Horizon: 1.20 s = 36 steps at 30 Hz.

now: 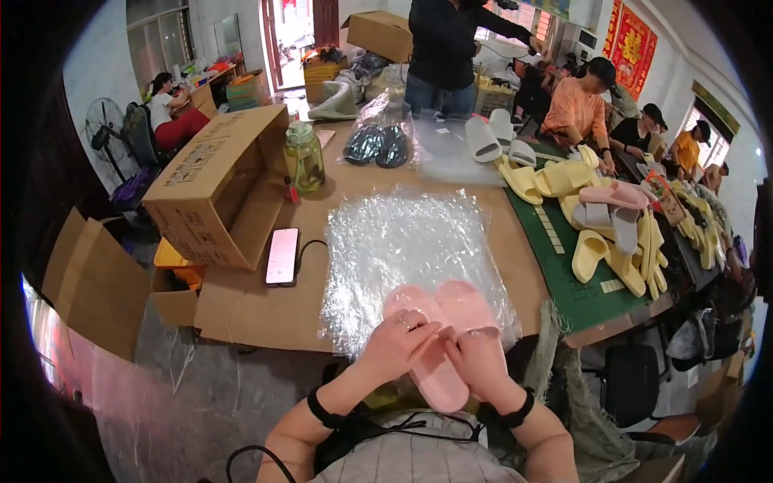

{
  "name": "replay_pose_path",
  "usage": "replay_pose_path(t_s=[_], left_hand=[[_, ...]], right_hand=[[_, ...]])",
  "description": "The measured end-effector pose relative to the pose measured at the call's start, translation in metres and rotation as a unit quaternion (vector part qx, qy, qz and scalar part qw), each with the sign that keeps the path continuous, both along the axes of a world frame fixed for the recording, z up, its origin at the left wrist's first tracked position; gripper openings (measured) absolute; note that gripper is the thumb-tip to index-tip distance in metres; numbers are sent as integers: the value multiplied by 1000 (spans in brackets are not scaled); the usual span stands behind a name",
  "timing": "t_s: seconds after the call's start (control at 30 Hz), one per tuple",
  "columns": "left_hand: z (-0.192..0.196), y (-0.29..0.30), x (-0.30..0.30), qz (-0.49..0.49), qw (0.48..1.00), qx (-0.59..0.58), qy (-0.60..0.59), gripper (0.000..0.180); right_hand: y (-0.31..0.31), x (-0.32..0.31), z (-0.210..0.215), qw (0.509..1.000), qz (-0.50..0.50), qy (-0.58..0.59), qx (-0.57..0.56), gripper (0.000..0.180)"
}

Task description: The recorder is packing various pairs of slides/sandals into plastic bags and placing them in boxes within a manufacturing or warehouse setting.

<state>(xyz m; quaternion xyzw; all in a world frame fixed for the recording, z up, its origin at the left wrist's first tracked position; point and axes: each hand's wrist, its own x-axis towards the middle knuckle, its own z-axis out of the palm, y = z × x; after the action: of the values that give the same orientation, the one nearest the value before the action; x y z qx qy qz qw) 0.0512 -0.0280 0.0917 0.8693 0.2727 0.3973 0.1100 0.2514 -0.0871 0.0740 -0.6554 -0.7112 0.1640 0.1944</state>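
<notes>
A pair of pink slippers is at the table's front edge, toes pointing away from me, held close side by side. My left hand lies over the left slipper just behind its strap, fingers bent together against it. My right hand grips the right slipper near its strap, thumb toward the gap between the two. Parts of both slippers are hidden under my hands. Beneath the slippers' toes spreads a stack of clear plastic bags, crinkled and shiny.
Left on the table are a lit phone with a cable, a large open carton and a green-lidded bottle. Bagged dark slippers lie behind. Yellow, grey and pink slippers pile on the green mat at right, where co-workers sit.
</notes>
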Motion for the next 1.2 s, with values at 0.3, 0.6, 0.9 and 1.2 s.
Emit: replay_pose_path(t_s=[0.3, 0.6, 0.9, 1.2], left_hand=[[10, -3, -7, -45, 998, -11, -48, 26], [-5, 7, -30, 64, 998, -25, -15, 26], [-21, 2, -64, 119, 984, -101, 89, 68], [-28, -8, -65, 150, 956, -251, 38, 64]], right_hand=[[98, -26, -27, 983, -42, -20, 178, 25], [126, -37, -22, 945, 5, -5, 328, 33], [-4, 35, 6, 974, 24, 209, 82, 11], [3, 94, -47, 920, -95, 363, 115, 66]])
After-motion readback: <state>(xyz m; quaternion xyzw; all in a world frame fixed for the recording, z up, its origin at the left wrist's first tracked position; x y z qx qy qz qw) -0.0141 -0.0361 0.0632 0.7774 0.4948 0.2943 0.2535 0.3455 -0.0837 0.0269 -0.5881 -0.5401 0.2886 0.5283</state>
